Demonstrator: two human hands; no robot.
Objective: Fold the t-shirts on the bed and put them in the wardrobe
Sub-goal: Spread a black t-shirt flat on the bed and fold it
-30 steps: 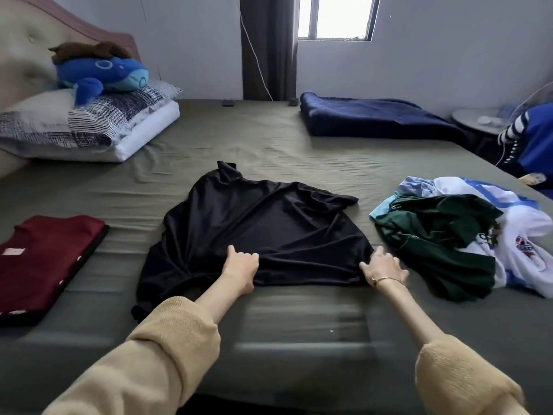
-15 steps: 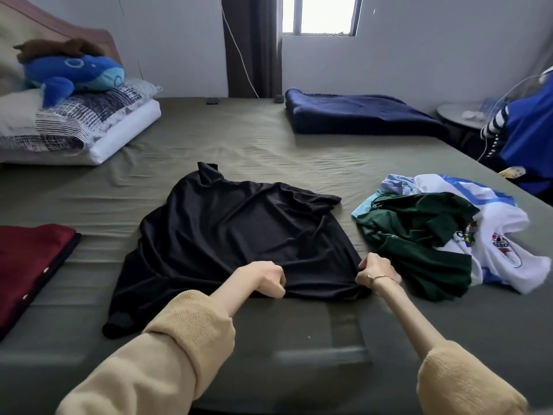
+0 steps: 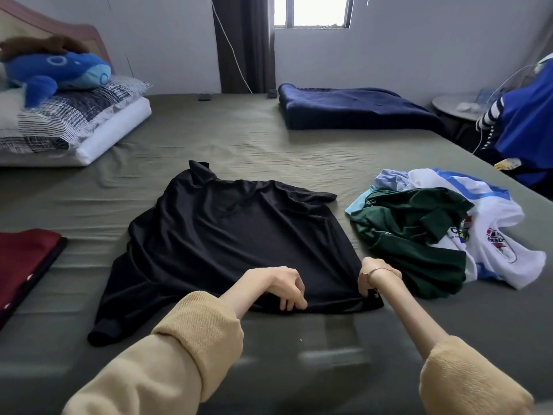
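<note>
Black t-shirt (image 3: 233, 235) lies spread mid-bed on the olive sheet (image 3: 269, 145), its near hem pinched by the curled left hand (image 3: 281, 287) and right hand (image 3: 375, 278), with one unfolded pile (image 3: 443, 232) just right, one folded maroon garment (image 3: 24, 262) left, two pillows (image 3: 74, 121) and one window (image 3: 311, 10) beyond.

We lose the red folded garment (image 3: 25, 265) past the left edge of the frame. The right hand (image 3: 377, 276) covers its own fingers where they meet the hem of the black t-shirt (image 3: 236, 244), so we cannot read that grip. The white shirt (image 3: 502, 244) carries lettering too creased to read. The green shirt (image 3: 419, 235) hides what lies under it. Blue clothing (image 3: 526, 115) at the right edge is cut off. The bed (image 3: 329, 354) blurs near the lower middle.
</note>
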